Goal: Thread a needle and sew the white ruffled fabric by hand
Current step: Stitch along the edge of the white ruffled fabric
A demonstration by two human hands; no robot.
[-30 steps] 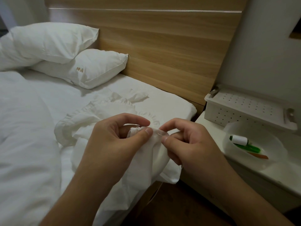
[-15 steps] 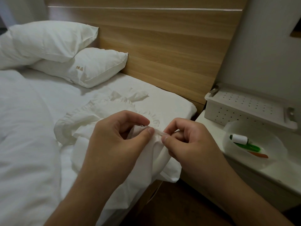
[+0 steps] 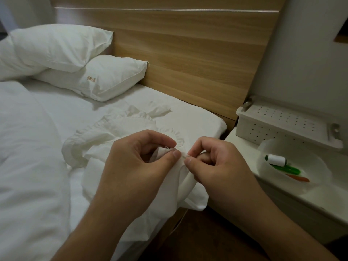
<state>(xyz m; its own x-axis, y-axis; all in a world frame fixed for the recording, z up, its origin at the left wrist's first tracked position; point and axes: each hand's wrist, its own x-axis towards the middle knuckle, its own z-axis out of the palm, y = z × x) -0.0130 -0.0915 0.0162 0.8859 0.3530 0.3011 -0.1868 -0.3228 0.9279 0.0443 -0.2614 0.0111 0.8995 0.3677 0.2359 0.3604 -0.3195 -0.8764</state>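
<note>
With the white ruffled fabric [image 3: 116, 132] trailing off the bed [image 3: 47, 147] and its edge pinched by the left hand [image 3: 135, 166], the needle [image 3: 183, 156], nipped in the right hand [image 3: 212, 164], is best pushed through shallowly, near the fold.

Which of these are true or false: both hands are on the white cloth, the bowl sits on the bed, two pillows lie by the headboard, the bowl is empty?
1. Both hands pinch the white cloth: true, left hand and right hand.
2. The bowl sits on the bed: false, it is on the side table.
3. Two pillows lie by the headboard: true.
4. The bowl is empty: false, it holds a white spool and green and orange items.
</note>
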